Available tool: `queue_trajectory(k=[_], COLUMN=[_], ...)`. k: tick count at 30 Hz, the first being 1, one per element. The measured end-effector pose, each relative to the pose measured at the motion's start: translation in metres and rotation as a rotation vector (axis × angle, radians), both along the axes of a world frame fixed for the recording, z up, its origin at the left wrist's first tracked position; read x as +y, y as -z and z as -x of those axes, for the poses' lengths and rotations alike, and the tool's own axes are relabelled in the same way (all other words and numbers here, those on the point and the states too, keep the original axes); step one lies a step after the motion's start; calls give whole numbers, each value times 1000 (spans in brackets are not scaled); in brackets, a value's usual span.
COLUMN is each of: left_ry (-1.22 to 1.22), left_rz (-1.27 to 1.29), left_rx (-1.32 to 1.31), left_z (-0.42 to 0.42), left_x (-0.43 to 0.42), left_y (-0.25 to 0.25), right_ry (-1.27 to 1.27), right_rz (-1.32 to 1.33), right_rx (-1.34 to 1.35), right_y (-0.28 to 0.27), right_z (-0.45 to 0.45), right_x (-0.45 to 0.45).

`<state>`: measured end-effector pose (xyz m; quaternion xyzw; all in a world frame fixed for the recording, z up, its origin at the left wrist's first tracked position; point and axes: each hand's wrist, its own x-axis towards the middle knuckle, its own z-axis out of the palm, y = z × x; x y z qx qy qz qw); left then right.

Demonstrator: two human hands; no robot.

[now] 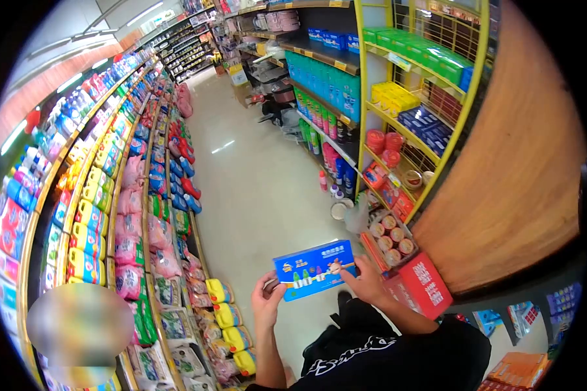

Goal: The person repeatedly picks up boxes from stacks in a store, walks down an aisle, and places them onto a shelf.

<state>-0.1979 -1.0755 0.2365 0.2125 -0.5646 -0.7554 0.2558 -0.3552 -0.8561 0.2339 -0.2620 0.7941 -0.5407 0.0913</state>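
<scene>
In front of my body I hold a flat blue cardboard box (pixel 316 272) with printed bottles and a cartoon animal on its face. My left hand (pixel 267 301) grips the box's left end, fingers and thumb closed around the edge. At the other end my right hand (pixel 365 281) has its thumb on the front face, with the remaining fingers hidden behind. The box is slightly tilted, its right side higher. Both bare forearms come from a black shirt with white lettering.
On my left run long shelves of yellow jugs (pixel 86 264) and pink packs (pixel 129 257). To the right stands a yellow wire rack (pixel 466 98) with small boxes. A red carton (pixel 424 283) and a tray of round tubs (pixel 391 238) sit below it. A tiled aisle (pixel 235 195) leads ahead.
</scene>
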Motion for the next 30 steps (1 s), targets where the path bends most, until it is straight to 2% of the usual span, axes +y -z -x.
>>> queue_trajectory(k=[3,8,10,11,15,18,23,25,30], left_ry=[60,47,80,101,110,22,-39,-27,128], left_rz=[161,329,328,324,230,239,184,125,139], left_rx=[-29,-125,-168,-202,-155,-174,-110,-137,-139], left_z=[62,165,203,214,276,320,403,445,571], left_x=[-51,-123,-151,-168,-237,-290,-381,-418,-519], left_y=[15,61,48,40,33,29,63,76,56], right_ry=[58,113,141,110,6,-34,-87,-41,112], right_rz=[118,61,-25,19,61,117,100,102,86], right_rx=[-83,99,170,118,197,239,195,219,229], right_y=[31,49,31,23,-11,-14,-6,5,-6], right_z=[57,183,234,257,335,377,451,490,590], right_x=[-50,-134,-172,-192,-275,-333,-425,-462,-542])
